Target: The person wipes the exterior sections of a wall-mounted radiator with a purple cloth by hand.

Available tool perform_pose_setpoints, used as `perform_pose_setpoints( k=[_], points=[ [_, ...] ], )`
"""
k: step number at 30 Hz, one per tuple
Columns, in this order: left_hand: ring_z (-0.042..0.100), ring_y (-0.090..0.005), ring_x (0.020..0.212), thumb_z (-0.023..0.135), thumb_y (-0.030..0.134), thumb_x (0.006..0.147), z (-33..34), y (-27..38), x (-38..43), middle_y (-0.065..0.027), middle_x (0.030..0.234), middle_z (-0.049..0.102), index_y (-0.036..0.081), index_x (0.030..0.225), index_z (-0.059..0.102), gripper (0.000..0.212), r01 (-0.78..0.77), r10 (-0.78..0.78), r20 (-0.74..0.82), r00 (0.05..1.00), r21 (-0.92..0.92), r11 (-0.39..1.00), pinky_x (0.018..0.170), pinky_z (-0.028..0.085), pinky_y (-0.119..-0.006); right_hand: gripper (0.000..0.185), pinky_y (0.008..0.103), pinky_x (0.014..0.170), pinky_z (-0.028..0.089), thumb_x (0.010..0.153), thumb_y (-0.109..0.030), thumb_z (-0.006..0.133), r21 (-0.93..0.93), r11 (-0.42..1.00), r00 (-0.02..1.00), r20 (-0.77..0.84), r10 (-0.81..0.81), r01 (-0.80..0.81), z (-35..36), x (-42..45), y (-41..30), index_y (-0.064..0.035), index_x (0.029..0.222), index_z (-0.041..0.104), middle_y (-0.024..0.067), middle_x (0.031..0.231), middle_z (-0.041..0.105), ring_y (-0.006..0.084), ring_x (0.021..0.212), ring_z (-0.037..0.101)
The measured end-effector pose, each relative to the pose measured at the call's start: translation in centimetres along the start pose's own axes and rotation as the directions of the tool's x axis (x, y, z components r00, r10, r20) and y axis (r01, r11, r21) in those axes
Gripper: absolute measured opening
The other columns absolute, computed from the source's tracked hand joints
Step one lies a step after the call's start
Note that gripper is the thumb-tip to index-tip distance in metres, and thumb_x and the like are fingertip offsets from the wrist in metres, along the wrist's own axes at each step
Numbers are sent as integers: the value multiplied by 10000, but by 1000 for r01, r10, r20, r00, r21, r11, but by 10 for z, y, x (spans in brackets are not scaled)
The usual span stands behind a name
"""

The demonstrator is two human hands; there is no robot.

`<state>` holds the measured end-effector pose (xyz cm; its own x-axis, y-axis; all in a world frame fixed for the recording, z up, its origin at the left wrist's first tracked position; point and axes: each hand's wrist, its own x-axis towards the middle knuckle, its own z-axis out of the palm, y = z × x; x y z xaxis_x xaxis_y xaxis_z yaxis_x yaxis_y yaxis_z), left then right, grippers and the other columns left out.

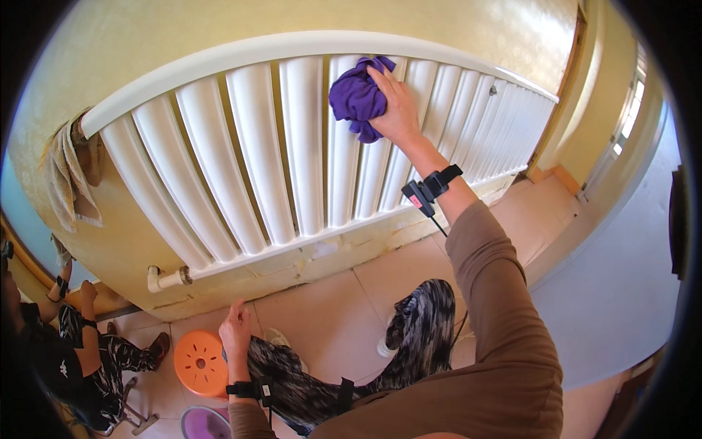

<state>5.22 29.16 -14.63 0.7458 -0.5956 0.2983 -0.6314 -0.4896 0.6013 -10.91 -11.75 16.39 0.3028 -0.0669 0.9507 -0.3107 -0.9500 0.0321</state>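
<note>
My right hand [396,110] grips a bunched purple cloth [356,96] and presses it on the upper part of a white radiator [301,142], just under its top rail. My left hand [236,329] hangs low over my knee with nothing in it, its fingers partly bent, beside an orange plastic stool [201,351]. Each of my wrists wears a black strap with a small device.
A beige towel [71,170] hangs at the radiator's left end, above a pipe elbow [162,279]. A seated co-worker [71,351] is at the lower left. A purple basin [205,423] stands near the stool. On the right is a large pale surface [609,291].
</note>
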Motion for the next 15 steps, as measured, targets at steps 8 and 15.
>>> perform_pose_setpoints(
  k=[8, 15],
  points=[
    [673, -219, 751, 541, 185, 896, 4, 3, 5, -80, 842, 701, 93, 1161, 611, 289, 70, -68, 33, 997, -81, 994, 691, 515, -333, 669, 375, 816, 517, 581, -122, 738, -94, 973, 972, 131, -197, 210, 2, 21, -33, -196, 1221, 557, 9, 1331, 506, 315, 982, 522],
    [674, -245, 747, 542, 165, 884, -3, 10, 2, -96, 808, 692, 86, 1149, 608, 285, 36, -36, 1, 999, -83, 996, 675, 511, -342, 717, 352, 822, 499, 593, -166, 748, -178, 984, 999, 32, -8, 14, -7, -1, 4, -145, 1269, 507, 96, 1321, 505, 280, 950, 539]
  ],
)
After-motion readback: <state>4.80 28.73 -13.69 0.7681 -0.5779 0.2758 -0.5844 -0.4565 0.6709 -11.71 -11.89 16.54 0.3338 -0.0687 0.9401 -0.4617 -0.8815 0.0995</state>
